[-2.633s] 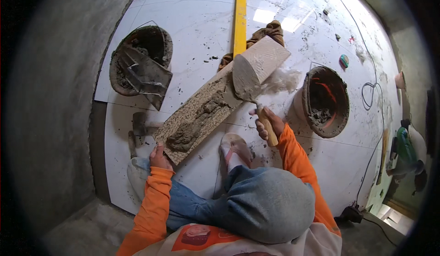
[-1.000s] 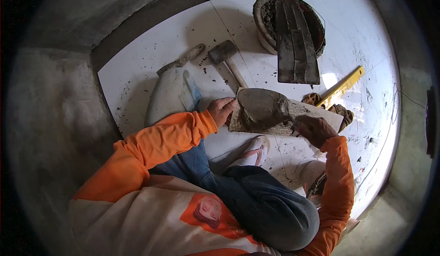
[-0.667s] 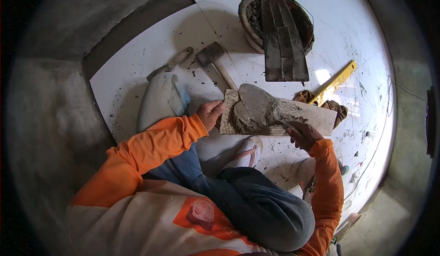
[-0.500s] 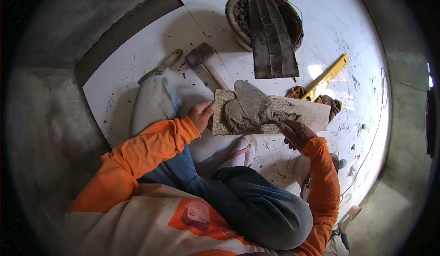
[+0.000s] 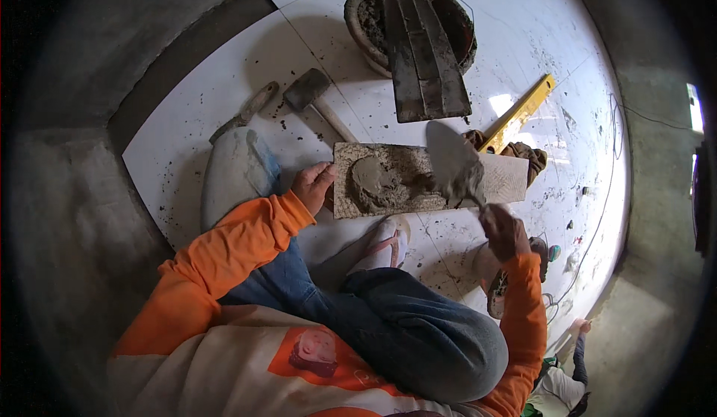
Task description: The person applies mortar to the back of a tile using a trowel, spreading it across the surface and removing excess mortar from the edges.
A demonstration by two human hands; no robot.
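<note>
While the tile (image 5: 426,178) is propped at its left end by the left hand (image 5: 312,185), whose fingers are curled over that edge, a lump of grey mortar (image 5: 377,181) sits on its upturned back, toward the nine o'clock end. The tile lies near the middle of the view, above the person's sandalled foot (image 5: 385,241) and over the white tiled floor (image 5: 224,118). The right hand (image 5: 504,230) is closed around a trowel handle, and the trowel (image 5: 454,164), its blade coated with mortar, is held over the tile's three o'clock half.

Since only one end is gripped, the tile could likely tip or slide if the blade is pressed hard toward three o'clock, and the mortar could be shed onto the floor. Wet mortar could also drop from the raised blade before it is spread. At twelve o'clock a mortar pan (image 5: 411,21) with a notched float (image 5: 426,62) laid across it stands close, as do a mallet (image 5: 317,99) at eleven and a yellow level (image 5: 519,114) at one; any of these could be knocked by a wide sweep. Whether the tile's far end rests on anything cannot be told.
</note>
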